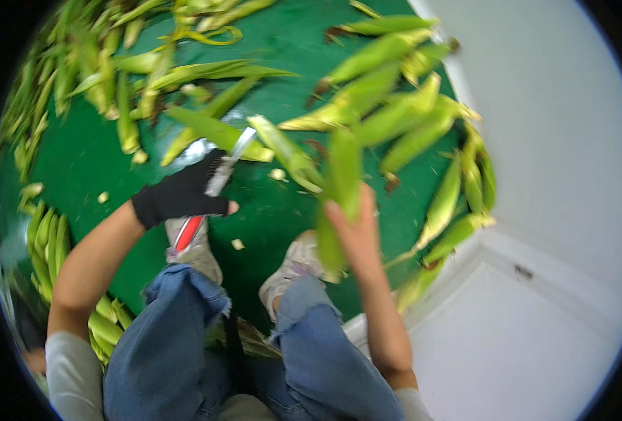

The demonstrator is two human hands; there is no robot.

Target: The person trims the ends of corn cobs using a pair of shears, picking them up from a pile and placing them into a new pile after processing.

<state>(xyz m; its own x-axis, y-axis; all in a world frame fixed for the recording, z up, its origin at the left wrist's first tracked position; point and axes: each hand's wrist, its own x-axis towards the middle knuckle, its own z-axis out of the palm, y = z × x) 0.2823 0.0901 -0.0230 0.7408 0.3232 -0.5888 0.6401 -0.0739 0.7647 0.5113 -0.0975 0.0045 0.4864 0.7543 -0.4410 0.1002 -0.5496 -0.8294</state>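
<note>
My left hand point(184, 192), in a black fingerless glove, is closed around a knife point(189, 231) with a red handle part; its pale metal blade points up and away. My bare right hand point(354, 229) grips an ear of corn in its green husk point(344, 168), blurred, over the green floor. Just left of that ear lies a partly opened husk point(287, 152). Another green husked ear point(218, 131) lies beyond the gloved hand. A small cut piece of corn stalk point(277, 174) is on the floor between the hands.
Unhusked ears point(395, 110) lie in a heap at the right along a white wall point(542, 105). Loose husks and leaves point(95, 63) cover the far left. More green ears point(50, 237) are stacked at the near left. My shoes point(295, 263) stand on the green floor point(253, 210).
</note>
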